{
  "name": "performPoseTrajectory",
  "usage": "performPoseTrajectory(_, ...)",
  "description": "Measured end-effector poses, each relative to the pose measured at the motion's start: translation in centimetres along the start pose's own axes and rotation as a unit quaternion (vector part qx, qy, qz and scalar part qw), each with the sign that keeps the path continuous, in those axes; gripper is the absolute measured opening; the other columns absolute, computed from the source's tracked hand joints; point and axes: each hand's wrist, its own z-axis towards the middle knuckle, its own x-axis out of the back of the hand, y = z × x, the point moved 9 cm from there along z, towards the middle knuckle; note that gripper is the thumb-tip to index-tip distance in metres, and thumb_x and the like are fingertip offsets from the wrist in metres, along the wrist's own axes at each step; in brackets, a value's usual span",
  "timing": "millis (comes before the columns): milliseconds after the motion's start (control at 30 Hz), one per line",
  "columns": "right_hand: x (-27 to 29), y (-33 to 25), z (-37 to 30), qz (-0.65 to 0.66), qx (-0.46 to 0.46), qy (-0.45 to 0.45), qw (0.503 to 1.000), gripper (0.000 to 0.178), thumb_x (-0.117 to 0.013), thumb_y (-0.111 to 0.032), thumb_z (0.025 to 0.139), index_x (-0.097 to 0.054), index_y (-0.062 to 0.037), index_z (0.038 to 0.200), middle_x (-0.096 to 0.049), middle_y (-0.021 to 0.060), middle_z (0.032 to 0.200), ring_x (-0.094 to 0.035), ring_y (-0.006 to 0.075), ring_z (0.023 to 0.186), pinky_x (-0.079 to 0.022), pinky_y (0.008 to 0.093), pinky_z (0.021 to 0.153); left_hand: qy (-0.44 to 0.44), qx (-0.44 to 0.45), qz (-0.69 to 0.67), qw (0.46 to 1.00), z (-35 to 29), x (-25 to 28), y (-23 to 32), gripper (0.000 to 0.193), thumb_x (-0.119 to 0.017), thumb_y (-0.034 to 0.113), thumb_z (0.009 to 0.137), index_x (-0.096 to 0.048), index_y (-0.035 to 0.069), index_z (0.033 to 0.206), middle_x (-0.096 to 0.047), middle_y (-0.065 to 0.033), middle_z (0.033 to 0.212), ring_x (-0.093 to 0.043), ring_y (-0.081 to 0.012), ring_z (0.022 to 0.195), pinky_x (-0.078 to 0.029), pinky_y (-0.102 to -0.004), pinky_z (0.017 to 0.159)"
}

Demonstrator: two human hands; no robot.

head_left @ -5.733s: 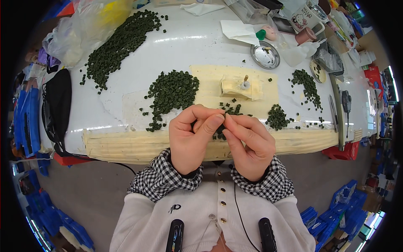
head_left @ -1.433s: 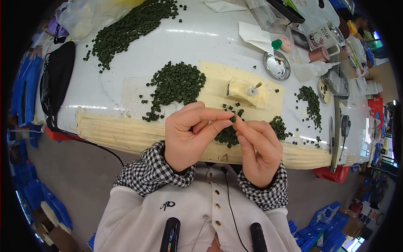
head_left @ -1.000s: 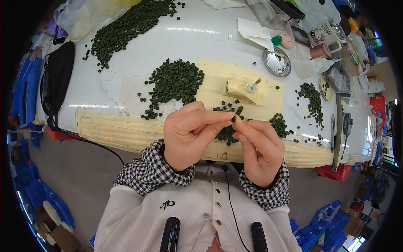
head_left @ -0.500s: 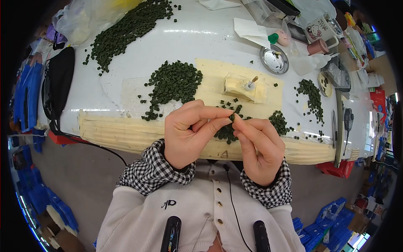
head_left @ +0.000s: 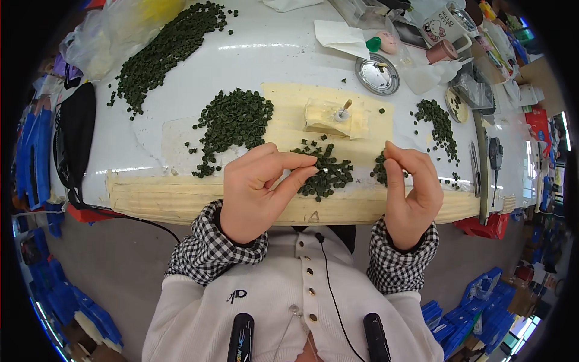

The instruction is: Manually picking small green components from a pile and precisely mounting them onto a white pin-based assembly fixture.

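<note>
Head view: at upper left, crumpled clear plastic bag (head_left: pixel 99 51) with some yellow, contents unclear; right of centre, shiny round dish (head_left: pixel 377 79) with one small stick-like piece; farther right, pale round dish (head_left: pixel 458 111). Cream padded front edge (head_left: pixel 169 202); bare white tabletop (head_left: pixel 271 60) well beyond the hands. Left hand (head_left: pixel 256 190) at the central green pieces (head_left: pixel 329 175), thumb and forefinger narrow, any hold impossible to tell; right hand (head_left: pixel 416 193) by a smaller green pile (head_left: pixel 379 172), likewise narrow and unclear. Hands apart now, fingertips together half a second ago.

Head-worn fisheye, downward toward hands (head_left: pixel 253 192)
</note>
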Motion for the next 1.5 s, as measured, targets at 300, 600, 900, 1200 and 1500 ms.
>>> performPoseTrajectory(300,-0.5,1.3,-1.7,-0.179,0.073,-0.086,0.977,0.017,-0.071,0.001,0.068,-0.067,-0.0031,0.084,-0.057,0.0065,0.077,-0.051,0.0246,0.075,-0.043,0.034,0.065,-0.04,0.085,-0.016,0.995,-0.3,-0.5,-1.8,0.012,-0.068,0.0,0.078,-0.066,0.002,0.089,-0.035,0.0007,0.057,-0.031,-0.0082,0.047,-0.028,-0.0243,0.045)
performPoseTrajectory(600,-1.4,0.4,-2.2,-0.218,0.13,-0.09,0.963,0.017,-0.071,-0.001,0.066,-0.064,-0.0017,0.082,-0.056,0.0062,0.077,-0.052,0.0239,0.076,-0.043,0.0344,0.066,0.059,0.346,-0.678,0.646,-2.0,-1.7,-5.3,0.021,-0.043,0.006,0.097,-0.05,0.0,0.115,-0.052,-0.0045,0.095,-0.045,-0.0093,0.075,-0.04,-0.0197,0.061)
performPoseTrajectory(900,-0.3,0.3,-2.0,-0.037,0.019,-0.027,0.999,0.014,-0.068,0.009,0.072,-0.063,0.0021,0.083,-0.064,0.012,0.079,-0.06,0.0253,0.07,-0.047,0.0309,0.063,-0.059,0.293,-0.711,0.636,-2.2,-3.2,-4.2,0.028,-0.043,0.017,0.1,-0.052,-0.002,0.117,-0.054,-0.0017,0.087,-0.042,-0.0042,0.067,-0.038,-0.0161,0.054)
performPoseTrajectory(1200,-2.0,0.4,-2.2,0.127,-0.059,-0.037,0.989,0.014,-0.066,0.009,0.076,-0.067,0.0033,0.089,-0.067,0.0116,0.083,-0.064,0.0189,0.076,-0.049,0.0264,0.069,-0.038,0.345,-0.61,0.712,-2.3,-3.8,-3.5,0.03,-0.044,0.013,0.099,-0.049,-0.001,0.124,-0.056,-0.0021,0.094,-0.036,-0.0022,0.06,-0.034,-0.0165,0.053)
performPoseTrajectory(1500,-4.5,-0.5,-1.9,0.278,-0.072,-0.091,0.954,0.019,-0.065,0.009,0.077,-0.067,0.0027,0.095,-0.067,0.0109,0.088,-0.062,0.0158,0.078,-0.048,0.0253,0.071,-0.085,0.316,-0.617,0.716,-2.7,-4.8,-3.3,0.02,-0.048,0.013,0.098,-0.056,0.002,0.113,-0.061,-0.0048,0.097,-0.034,-0.0017,0.056,-0.031,-0.0167,0.051)
